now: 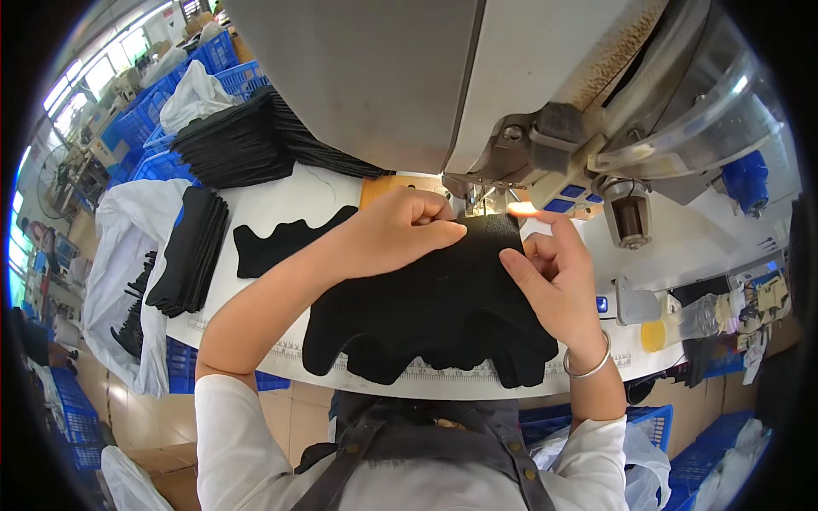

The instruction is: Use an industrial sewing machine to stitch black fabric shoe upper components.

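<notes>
A large black fabric piece [426,298] with a wavy-cut near edge lies on the white sewing table, its far edge under the lit needle area [487,202] of a sewing machine. My left hand [396,230] is closed at the fabric's far left edge, fingers curled and thumb pressed along it. My right hand [558,277] rests at the far right edge. Its index finger stretches toward the light beside the needle, the thumb lies on the fabric, and the other fingers bend. Another black cut piece [290,243] lies partly beneath my left forearm.
Stacks of black cut pieces stand at the back left [230,145] and left edge [189,251], near a white plastic bag [119,281]. The grey machine head [366,77] overhangs the work. At right are a thread bobbin [629,217] and a yellow-capped clear bottle [677,328].
</notes>
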`<state>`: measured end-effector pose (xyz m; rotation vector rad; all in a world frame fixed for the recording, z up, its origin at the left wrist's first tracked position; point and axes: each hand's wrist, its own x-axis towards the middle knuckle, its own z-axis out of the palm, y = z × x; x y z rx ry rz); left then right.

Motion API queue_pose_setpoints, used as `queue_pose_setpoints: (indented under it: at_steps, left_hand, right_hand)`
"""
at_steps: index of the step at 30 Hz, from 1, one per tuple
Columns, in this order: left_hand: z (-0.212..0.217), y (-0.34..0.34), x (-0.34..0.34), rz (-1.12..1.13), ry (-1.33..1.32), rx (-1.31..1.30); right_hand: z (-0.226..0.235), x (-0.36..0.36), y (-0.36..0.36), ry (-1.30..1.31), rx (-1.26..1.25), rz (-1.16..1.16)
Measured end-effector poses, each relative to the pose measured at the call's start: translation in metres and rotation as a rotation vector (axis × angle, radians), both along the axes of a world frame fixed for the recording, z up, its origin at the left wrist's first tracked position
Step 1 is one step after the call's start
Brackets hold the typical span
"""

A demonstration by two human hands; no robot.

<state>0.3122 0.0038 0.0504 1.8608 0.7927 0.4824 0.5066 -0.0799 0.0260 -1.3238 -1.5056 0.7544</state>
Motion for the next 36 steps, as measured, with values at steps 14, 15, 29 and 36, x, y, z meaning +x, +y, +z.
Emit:
queue_pose_setpoints:
  at_steps: [14,15,29,36]
  left_hand:
    - [-0.006,0.013,0.008,-0.001,-0.152,-0.203]
    - [-0.005,0.012,0.008,0.017,-0.138,-0.236]
    - [-0.002,0.008,0.009,-0.025,-0.19,-0.257]
    - [0.003,0.007,0.01,0.062,-0.126,-0.288]
  right_hand:
    - [0.003,-0.001,0.017,0.047,0.157,0.044]
    - [0.001,-0.001,0.019,0.071,0.167,0.039]
    - [0.002,0.003,0.022,-0.008,0.184,0.006]
    - [0.0,0.006,0.023,-0.028,0.174,0.041]
